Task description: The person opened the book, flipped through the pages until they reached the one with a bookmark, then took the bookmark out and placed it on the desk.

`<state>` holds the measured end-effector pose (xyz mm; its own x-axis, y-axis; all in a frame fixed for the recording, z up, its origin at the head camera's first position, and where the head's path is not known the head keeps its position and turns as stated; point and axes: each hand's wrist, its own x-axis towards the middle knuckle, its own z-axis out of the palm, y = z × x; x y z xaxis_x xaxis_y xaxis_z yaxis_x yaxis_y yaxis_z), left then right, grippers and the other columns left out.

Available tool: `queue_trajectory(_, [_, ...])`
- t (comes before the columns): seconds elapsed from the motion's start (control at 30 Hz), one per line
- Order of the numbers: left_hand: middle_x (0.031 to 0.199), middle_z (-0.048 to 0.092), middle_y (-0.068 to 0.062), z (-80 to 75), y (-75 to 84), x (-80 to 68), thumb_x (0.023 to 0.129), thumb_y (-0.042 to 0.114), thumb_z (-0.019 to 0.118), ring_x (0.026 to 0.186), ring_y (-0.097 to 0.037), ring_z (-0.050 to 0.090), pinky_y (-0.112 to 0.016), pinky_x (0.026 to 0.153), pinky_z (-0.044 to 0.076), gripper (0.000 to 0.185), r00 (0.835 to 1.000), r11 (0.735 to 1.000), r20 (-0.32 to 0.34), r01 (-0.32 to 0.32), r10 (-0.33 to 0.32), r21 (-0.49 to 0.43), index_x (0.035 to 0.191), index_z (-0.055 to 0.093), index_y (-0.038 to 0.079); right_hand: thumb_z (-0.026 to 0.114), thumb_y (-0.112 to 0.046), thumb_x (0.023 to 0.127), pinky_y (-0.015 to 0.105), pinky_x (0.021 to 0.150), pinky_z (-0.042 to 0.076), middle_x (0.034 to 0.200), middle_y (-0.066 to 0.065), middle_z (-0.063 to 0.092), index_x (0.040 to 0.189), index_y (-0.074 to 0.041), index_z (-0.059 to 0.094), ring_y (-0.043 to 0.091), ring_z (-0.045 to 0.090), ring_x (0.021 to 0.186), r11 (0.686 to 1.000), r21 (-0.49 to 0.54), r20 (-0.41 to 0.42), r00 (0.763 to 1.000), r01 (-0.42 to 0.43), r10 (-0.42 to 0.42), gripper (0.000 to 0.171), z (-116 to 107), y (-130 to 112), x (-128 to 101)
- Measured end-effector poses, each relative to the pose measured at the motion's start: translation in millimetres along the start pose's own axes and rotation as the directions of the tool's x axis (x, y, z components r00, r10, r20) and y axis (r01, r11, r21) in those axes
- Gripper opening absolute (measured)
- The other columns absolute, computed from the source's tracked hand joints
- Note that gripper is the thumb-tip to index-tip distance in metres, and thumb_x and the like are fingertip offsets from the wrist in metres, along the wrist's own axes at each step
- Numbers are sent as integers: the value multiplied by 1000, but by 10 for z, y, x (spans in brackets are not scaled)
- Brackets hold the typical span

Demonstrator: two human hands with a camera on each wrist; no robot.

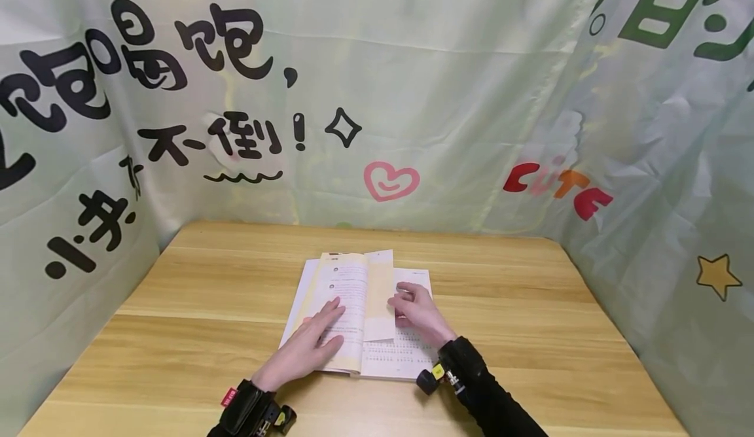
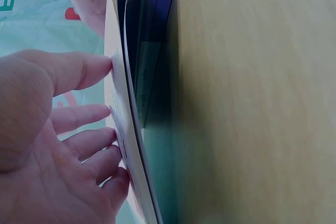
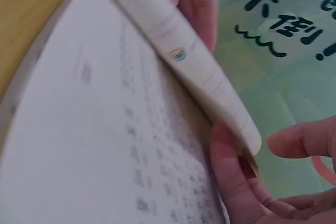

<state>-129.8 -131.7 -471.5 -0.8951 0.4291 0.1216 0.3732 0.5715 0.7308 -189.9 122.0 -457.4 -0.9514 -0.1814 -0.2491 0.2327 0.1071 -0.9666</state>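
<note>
An open book (image 1: 406, 352) lies on the wooden table (image 1: 530, 306), near its front middle. My left hand (image 1: 312, 345) rests flat on the left-hand page with straight fingers; the left wrist view shows those fingers (image 2: 84, 72) pressing the page (image 2: 128, 145) edge-on. My right hand (image 1: 415, 309) sits on the right-hand page and holds the edge of one lifted leaf (image 1: 379, 293), which stands up over the spine. In the right wrist view that curled leaf (image 3: 184, 56) rests on one finger (image 3: 231, 182) with another fingertip close beside its edge.
Printed cloth hangings (image 1: 412, 97) with black characters, a pink heart and a star close off the table on the left, back and right. Bare wood surrounds the book on all sides. Both wrists wear black straps with small cameras.
</note>
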Motion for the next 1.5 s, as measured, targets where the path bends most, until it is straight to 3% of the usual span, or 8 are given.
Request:
queue_trajectory(0.13, [163, 31, -23, 2, -7, 3, 101, 20, 58, 152, -41, 29, -66, 122, 23, 56, 1000, 1000, -4, -8, 8, -2, 148, 43, -5, 60, -6, 93, 22, 57, 50, 84, -2, 55, 148, 14, 33, 11, 58, 71, 999, -42, 12, 1000, 13, -13, 64, 19, 23, 61])
queue_trajectory(0.3, [163, 31, -23, 4, -10, 4, 101, 20, 58, 152, -41, 29, -64, 122, 24, 56, 1000, 1000, -3, -9, 9, -2, 148, 44, -5, 63, -4, 89, 21, 52, 49, 76, -4, 54, 145, 11, 40, 10, 58, 66, 998, -60, 5, 1000, 9, -9, 63, 21, 47, 113])
queue_trajectory(0.57, [163, 30, -23, 6, -16, 3, 101, 21, 58, 152, -41, 29, -65, 122, 24, 56, 1000, 1000, 0, -7, 7, 1, 149, 43, -5, 65, -2, 86, 22, 52, 51, 77, -3, 59, 132, 8, 50, 10, 60, 63, 999, -48, -20, 1000, 1, -2, 49, 30, 59, 129])
queue_trajectory(0.9, [164, 30, -22, 3, -24, -2, 101, 23, 58, 152, -41, 28, -69, 121, 21, 57, 1000, 1000, 11, 6, -5, -17, 150, 42, -3, 64, 1, 85, 23, 54, 53, 73, -5, 53, 133, 10, 49, 11, 59, 62, 1000, -13, -58, 998, 26, -27, 51, 0, 62, 92])
queue_trajectory(1.13, [164, 29, -22, -5, -22, 1, 101, 23, 57, 153, -40, 27, -68, 121, 21, 57, 1000, 1000, 14, -1, 2, -18, 150, 42, -3, 66, -3, 87, 21, 53, 50, 76, -2, 62, 133, 7, 52, 9, 59, 61, 996, -85, -82, 995, 41, -49, 49, -132, 52, 21])
queue_trajectory(1.5, [164, 29, -22, -16, -7, -13, 101, 24, 58, 152, -41, 27, -72, 120, 19, 58, 1000, 1000, 11, 11, -11, -22, 150, 42, -2, 65, -3, 91, 22, 65, 53, 83, 0, 61, 134, 6, 52, 11, 62, 75, 996, -69, -74, 995, 64, -69, 46, -378, 69, -93])
